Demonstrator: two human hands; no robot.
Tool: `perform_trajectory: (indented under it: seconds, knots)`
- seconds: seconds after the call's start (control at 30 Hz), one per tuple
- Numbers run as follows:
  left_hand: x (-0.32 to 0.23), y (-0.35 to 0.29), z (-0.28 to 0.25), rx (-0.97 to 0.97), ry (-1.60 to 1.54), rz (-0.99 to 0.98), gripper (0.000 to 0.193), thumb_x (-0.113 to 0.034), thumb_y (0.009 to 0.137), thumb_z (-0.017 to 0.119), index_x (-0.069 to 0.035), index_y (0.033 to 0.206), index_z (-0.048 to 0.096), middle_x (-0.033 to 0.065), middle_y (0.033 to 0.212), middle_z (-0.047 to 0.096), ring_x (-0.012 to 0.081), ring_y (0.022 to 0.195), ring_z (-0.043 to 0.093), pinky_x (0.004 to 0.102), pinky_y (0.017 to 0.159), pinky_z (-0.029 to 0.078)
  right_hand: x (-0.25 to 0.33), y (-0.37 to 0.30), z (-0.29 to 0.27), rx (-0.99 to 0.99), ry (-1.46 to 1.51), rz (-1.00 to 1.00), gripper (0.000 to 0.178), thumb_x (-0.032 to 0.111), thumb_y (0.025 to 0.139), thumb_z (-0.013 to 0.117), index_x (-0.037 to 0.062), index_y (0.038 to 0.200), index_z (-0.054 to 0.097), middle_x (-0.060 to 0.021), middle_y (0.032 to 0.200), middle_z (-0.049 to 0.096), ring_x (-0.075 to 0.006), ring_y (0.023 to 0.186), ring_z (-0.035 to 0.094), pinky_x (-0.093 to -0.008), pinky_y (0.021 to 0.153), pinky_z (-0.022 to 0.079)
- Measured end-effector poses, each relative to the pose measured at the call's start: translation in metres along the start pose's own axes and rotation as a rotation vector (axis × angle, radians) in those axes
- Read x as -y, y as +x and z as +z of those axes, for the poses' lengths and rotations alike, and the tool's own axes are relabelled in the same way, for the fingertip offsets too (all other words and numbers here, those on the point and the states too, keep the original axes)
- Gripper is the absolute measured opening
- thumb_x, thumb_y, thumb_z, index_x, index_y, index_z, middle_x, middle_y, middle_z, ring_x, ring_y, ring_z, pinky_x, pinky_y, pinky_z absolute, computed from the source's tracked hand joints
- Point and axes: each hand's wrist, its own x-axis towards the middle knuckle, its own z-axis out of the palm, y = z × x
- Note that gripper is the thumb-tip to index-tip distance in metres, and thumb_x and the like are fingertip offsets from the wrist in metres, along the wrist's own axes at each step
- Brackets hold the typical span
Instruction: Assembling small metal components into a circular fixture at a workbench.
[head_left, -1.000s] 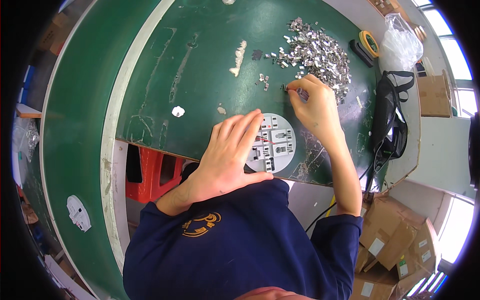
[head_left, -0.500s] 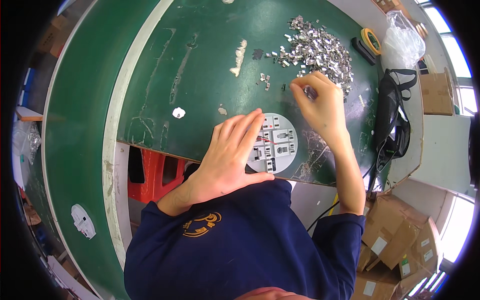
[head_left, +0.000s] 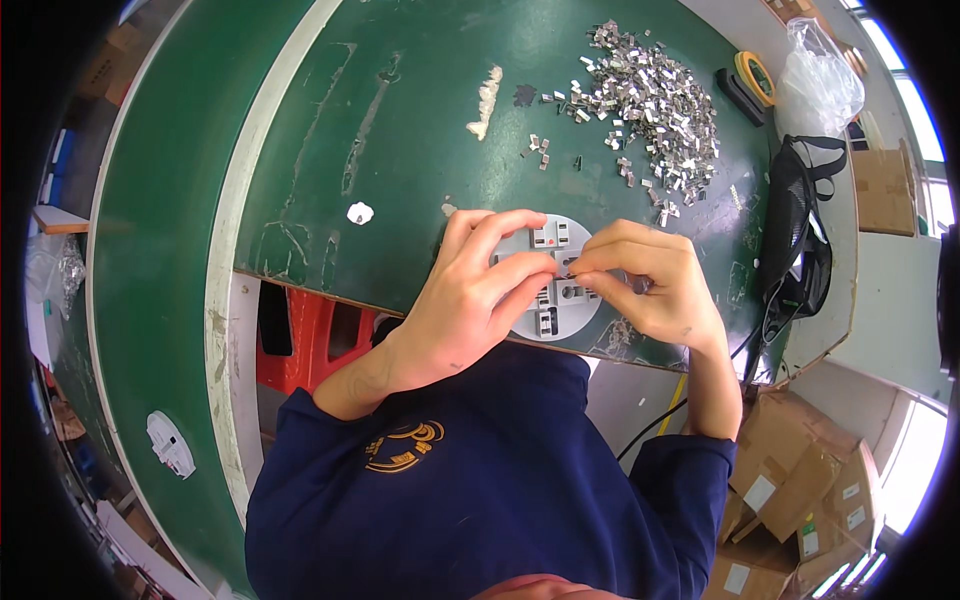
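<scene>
A round light-grey plate (head_left: 585, 322) lies at the table's near edge, with several raised blocks and small slotted parts on it. My left hand (head_left: 465, 295) rests over its left side, thumb and forefinger brought together at the middle of the plate. From the right, my right hand (head_left: 655, 280) meets it there, thumb and forefinger pinched. Whatever sits between the fingertips is too small and covered to make out. Something small and dark shows under the curled fingers of my right hand. Beyond the hands lies a heap of small shiny metal clips (head_left: 660, 105).
A few loose clips (head_left: 538, 150) lie left of the heap. Farther right are a yellow tape roll (head_left: 755, 78), a clear plastic bag (head_left: 820, 80) and a black mesh bag (head_left: 797, 235). A red stool (head_left: 310, 335) stands below the table; cardboard boxes (head_left: 790, 470) stand lower right.
My right hand has come from beside the clip heap down to the plate. My left hand's thumb and forefinger have moved from the plate's edge inward and closed together.
</scene>
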Motion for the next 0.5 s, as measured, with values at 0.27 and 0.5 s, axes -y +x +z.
perform_trajectory:
  seconds: [0.27,0.5]
  knots:
    - [-0.0045,-0.0008,0.0014,0.003,-0.004,-0.019,0.017,-0.003,0.082,0.073,-0.009,0.097,0.071,0.0055,0.124,0.059,0.0257,0.104,0.05,0.034,0.078,0.045,-0.004,0.0015,0.0019,0.007,-0.007,-0.041,0.01,0.003,0.082,0.073,0.0018,0.092,0.072,-0.0078,0.088,0.068,-0.0214,0.071,0.065,-0.0307,0.059,0.051]
    - [-0.0069,-0.0032,0.0013,0.037,0.002,-0.028,0.016,-0.004,0.082,0.072,-0.006,0.098,0.07,0.0088,0.124,0.057,0.0298,0.106,0.049,0.0384,0.088,0.046,-0.0053,0.0001,0.0019,0.006,0.04,-0.032,0.01,0.003,0.082,0.073,0.0018,0.092,0.071,-0.0075,0.087,0.068,-0.0202,0.071,0.064,-0.0305,0.059,0.05]
